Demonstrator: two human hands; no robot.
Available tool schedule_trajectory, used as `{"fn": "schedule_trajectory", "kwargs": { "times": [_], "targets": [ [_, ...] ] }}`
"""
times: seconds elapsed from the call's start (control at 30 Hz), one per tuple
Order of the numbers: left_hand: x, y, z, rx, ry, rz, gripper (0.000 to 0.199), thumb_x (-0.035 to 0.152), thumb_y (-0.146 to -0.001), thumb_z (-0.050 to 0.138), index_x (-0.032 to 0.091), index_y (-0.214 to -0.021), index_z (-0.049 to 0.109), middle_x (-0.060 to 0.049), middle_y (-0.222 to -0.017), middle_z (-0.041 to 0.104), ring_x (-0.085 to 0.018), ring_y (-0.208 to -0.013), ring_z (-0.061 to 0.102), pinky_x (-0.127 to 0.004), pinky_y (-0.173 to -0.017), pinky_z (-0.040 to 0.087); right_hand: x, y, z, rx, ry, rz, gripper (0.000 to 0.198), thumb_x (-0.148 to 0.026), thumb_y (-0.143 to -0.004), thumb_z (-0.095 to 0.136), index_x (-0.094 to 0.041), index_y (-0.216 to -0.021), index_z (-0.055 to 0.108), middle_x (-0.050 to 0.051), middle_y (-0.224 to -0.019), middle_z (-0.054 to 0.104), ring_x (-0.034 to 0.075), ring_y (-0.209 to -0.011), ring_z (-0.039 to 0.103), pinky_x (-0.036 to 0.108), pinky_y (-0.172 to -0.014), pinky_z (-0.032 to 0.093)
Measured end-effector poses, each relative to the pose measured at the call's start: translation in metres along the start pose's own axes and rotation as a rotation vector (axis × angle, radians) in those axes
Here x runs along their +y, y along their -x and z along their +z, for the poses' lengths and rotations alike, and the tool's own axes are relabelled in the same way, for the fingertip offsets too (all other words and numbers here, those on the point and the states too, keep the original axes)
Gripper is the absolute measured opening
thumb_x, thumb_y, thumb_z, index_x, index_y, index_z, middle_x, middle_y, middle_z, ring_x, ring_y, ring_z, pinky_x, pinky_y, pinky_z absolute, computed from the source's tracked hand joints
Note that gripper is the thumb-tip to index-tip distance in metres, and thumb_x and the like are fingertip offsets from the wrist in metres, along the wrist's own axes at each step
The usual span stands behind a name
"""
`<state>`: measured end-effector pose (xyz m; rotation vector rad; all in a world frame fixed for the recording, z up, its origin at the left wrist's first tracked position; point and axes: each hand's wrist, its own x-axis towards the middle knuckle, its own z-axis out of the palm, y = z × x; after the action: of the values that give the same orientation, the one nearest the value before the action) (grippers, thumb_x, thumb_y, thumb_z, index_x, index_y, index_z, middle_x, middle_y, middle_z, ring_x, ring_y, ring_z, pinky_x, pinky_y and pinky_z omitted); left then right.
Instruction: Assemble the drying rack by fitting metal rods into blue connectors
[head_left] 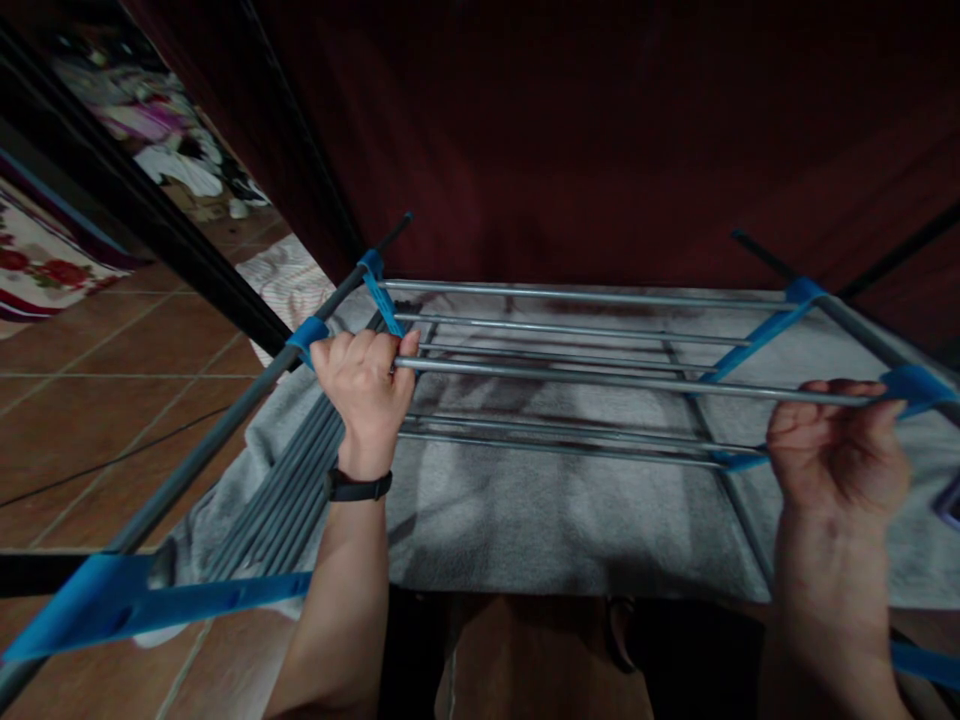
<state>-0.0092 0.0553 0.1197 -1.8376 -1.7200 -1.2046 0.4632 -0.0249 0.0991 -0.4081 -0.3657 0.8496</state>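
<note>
My left hand (364, 378) is wrapped round the left end of a grey metal rod (592, 374), close to a blue plastic bracket (309, 335). At the rod's right end, my right hand (836, 445) has its palm turned up and its fingers curled round it, beside another blue bracket (919, 388). The rod runs level across a frame of grey tubes, with further thin rods (577, 297) behind and below it. Blue brackets (769, 330) join these rods to the side tubes (202, 450).
A bundle of loose grey rods (281, 490) lies on the grey cloth (540, 530) at the left. A larger blue bracket (127, 605) sits at the lower left. Dark red fabric (600, 150) hangs behind. A cable (112, 460) crosses the tiled floor (90, 400). Clothes (150, 120) are piled far left.
</note>
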Motion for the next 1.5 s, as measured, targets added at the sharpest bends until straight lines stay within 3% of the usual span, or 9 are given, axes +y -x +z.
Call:
{"fn": "schedule_trajectory", "kwargs": {
  "times": [0.17, 0.5, 0.83, 1.0, 1.27, 1.5],
  "targets": [
    [0.001, -0.003, -0.002, 0.033, -0.023, 0.057, 0.043, 0.052, -0.095, 0.053, 0.023, -0.064, 0.052, -0.005, -0.065, 0.054, -0.026, -0.081, 0.056, -0.045, -0.089, 0.036, 0.000, -0.001, -0.002, 0.020, -0.010, 0.002, 0.021, -0.024, -0.078, 0.085, -0.016, -0.088, 0.070, -0.004, -0.081, 0.073, 0.015, -0.083, 0.075, 0.028, -0.079, 0.065],
    [0.002, -0.003, -0.002, 0.048, -0.007, 0.056, 0.038, 0.045, -0.094, 0.054, 0.022, -0.064, 0.053, -0.004, -0.065, 0.051, -0.026, -0.081, 0.056, -0.047, -0.090, 0.037, 0.000, -0.003, -0.004, 0.081, -0.028, 0.002, 0.023, -0.025, -0.076, 0.086, -0.017, -0.090, 0.069, -0.005, -0.084, 0.073, 0.015, -0.085, 0.074, 0.029, -0.080, 0.065],
    [0.004, 0.008, 0.004, 0.077, -0.010, 0.048, 0.024, 0.043, -0.093, 0.057, 0.023, -0.079, 0.060, -0.011, -0.094, 0.063, -0.032, -0.100, 0.056, -0.052, -0.098, 0.032, 0.000, -0.002, -0.002, 0.044, -0.043, 0.005, 0.014, -0.027, -0.086, 0.077, -0.016, -0.089, 0.069, -0.004, -0.082, 0.073, 0.016, -0.082, 0.076, 0.030, -0.077, 0.066],
    [0.006, 0.003, 0.002, 0.047, -0.027, 0.074, 0.036, 0.048, -0.094, 0.054, 0.023, -0.069, 0.053, -0.007, -0.075, 0.058, -0.028, -0.088, 0.056, -0.048, -0.091, 0.034, 0.000, -0.002, -0.003, 0.017, -0.055, 0.014, 0.012, -0.027, -0.090, 0.073, -0.016, -0.091, 0.069, -0.003, -0.082, 0.073, 0.017, -0.084, 0.076, 0.031, -0.078, 0.066],
    [0.012, -0.001, -0.002, 0.028, -0.037, 0.046, 0.043, 0.050, -0.095, 0.050, 0.023, -0.062, 0.048, -0.005, -0.067, 0.053, -0.025, -0.082, 0.054, -0.043, -0.090, 0.034, 0.000, -0.001, -0.004, 0.004, -0.009, -0.003, 0.021, -0.024, -0.077, 0.086, -0.016, -0.090, 0.071, -0.004, -0.082, 0.073, 0.016, -0.083, 0.076, 0.028, -0.078, 0.066],
    [0.006, 0.007, 0.008, 0.048, 0.014, -0.002, 0.028, 0.043, -0.092, 0.055, 0.021, -0.075, 0.059, -0.011, -0.090, 0.063, -0.031, -0.102, 0.055, -0.053, -0.103, 0.029, 0.001, -0.001, -0.003, -0.011, 0.008, -0.008, 0.013, -0.029, -0.089, 0.076, -0.018, -0.088, 0.069, -0.006, -0.082, 0.073, 0.013, -0.083, 0.076, 0.028, -0.078, 0.067]
  ]
}}
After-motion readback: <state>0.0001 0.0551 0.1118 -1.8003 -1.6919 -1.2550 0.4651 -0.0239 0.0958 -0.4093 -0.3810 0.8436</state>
